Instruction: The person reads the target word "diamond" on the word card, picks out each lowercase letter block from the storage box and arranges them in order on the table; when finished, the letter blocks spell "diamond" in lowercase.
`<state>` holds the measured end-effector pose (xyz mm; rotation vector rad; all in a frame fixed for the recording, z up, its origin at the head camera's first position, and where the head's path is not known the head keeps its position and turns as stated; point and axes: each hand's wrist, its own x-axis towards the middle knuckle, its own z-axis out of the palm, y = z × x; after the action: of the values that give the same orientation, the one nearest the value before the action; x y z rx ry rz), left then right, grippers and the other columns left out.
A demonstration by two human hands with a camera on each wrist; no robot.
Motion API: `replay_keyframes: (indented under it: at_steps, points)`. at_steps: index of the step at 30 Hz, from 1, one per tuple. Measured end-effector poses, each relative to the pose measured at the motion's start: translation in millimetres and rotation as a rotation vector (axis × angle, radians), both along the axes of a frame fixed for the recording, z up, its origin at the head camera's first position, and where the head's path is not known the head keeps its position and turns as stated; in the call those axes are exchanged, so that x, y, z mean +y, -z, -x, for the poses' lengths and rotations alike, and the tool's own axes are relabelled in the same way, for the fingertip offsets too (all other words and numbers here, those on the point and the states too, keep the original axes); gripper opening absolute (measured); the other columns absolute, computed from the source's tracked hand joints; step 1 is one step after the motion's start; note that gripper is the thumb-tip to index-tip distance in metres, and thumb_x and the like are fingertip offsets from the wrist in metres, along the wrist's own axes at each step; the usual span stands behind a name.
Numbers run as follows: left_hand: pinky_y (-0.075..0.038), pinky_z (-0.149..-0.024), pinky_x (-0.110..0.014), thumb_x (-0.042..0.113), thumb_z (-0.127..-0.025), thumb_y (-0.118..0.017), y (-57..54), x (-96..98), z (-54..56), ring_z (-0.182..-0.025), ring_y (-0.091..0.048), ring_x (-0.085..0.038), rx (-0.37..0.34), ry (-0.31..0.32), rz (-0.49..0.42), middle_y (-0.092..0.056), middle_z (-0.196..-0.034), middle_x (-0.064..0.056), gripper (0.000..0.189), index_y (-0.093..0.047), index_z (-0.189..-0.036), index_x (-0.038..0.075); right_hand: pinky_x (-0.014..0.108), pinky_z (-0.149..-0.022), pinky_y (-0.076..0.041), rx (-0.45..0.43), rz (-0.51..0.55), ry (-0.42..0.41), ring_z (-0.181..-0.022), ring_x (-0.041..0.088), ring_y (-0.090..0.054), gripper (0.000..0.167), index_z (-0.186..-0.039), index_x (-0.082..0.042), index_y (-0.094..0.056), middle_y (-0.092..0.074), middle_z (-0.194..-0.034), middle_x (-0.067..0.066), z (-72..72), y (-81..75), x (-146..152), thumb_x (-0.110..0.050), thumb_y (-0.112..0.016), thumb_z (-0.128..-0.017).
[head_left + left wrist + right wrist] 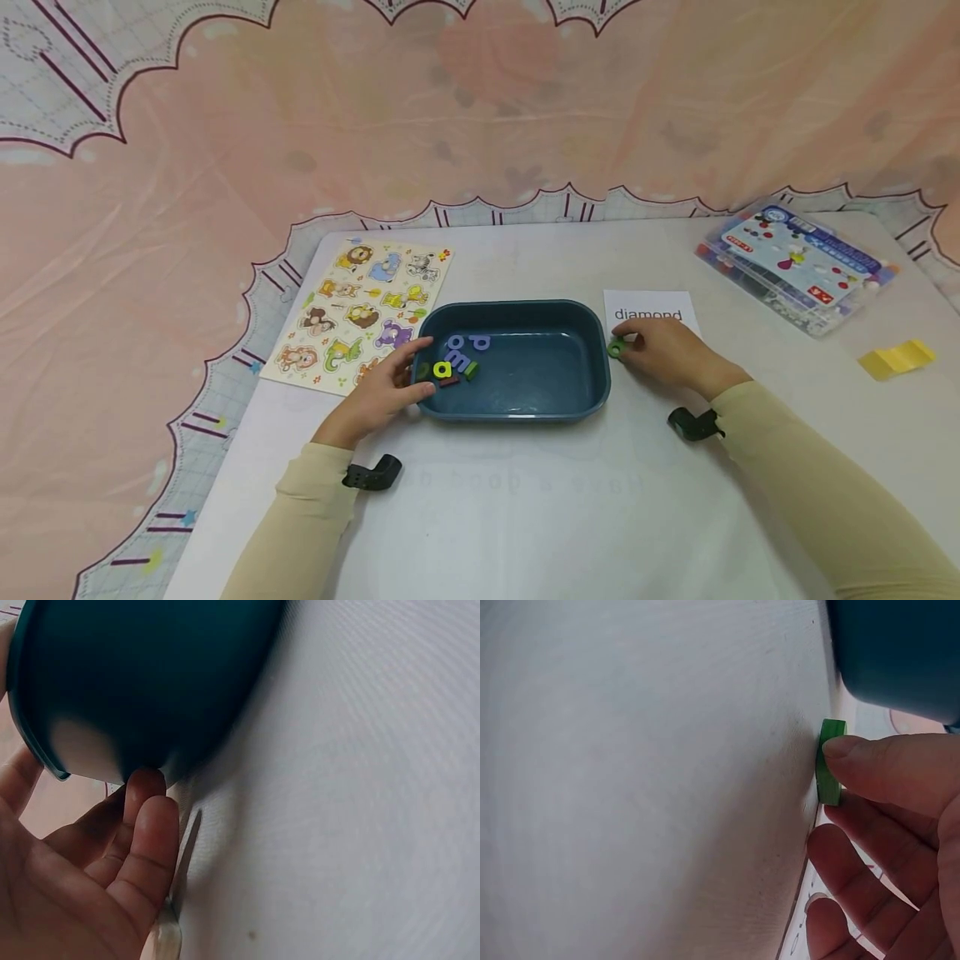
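A dark teal tray (pixel 525 408) stands on the white table with its left end gripped by my left hand (pixel 382 392), the thumb over the near rim. In the left wrist view, fingertips (pixel 154 825) touch the outside of the tray wall. Several plastic letters lie in its left part: a yellow "a" (pixel 442 370), a purple "m" (pixel 457 360), other purple letters (pixel 480 342), green ones and a dark red one. Just right of the tray, my right hand (pixel 667 354) pinches a green letter (pixel 829 765) at the table surface, below a white card (pixel 651 300) reading "diamond".
An animal sticker sheet (pixel 352 317) lies at the left, partly behind the tray and left hand. At the back right lies a clear plastic case (pixel 798 262) of coloured pieces. A folded yellow paper (pixel 897 360) lies near the right edge. A patterned curtain hangs behind the table.
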<state>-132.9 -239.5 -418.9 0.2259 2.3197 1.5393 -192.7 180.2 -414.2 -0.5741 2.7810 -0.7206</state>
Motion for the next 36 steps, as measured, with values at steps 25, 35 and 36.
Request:
replay_keyframes:
  at_steps: [25, 35, 36]
  points:
    - [-0.042, -0.104, -0.052, 0.013, -0.096, -0.069, 0.1, -0.4, -0.5, -0.131, -0.046, -0.041, 0.023, -0.004, 0.017, -0.036, -0.151, -0.024, 0.071, -0.033, -0.157, 0.014, 0.052, -0.089, -0.052, 0.177, 0.03, -0.062, -0.106, 0.034, -0.063, 0.042, -0.132, -0.002, -0.063, -0.066, -0.123, 0.019, -17.5, -57.3, -21.6, -0.016, -0.072, -0.093]
    - [-0.046, -0.101, -0.047, 0.013, -0.096, -0.067, 2.5, -0.8, -0.1, -0.128, -0.048, -0.042, 0.025, -0.005, 0.019, -0.036, -0.151, -0.026, 0.07, -0.032, -0.157, 0.012, 0.049, -0.098, -0.048, 0.252, 0.078, -0.264, -0.114, 0.031, -0.062, 0.042, -0.13, -0.002, -0.064, -0.066, -0.126, 0.015, -27.2, -70.7, -69.3, -0.015, -0.074, -0.092]
    - [-0.047, -0.101, -0.046, 0.013, -0.096, -0.067, 2.6, -1.0, 0.2, -0.128, -0.048, -0.041, 0.024, -0.005, 0.015, -0.036, -0.151, -0.026, 0.071, -0.031, -0.157, 0.012, 0.049, -0.099, -0.047, 0.26, 0.084, -0.283, -0.115, 0.031, -0.062, 0.042, -0.13, -0.001, -0.065, -0.066, -0.126, 0.015, -27.7, -71.1, -75.0, -0.016, -0.074, -0.092]
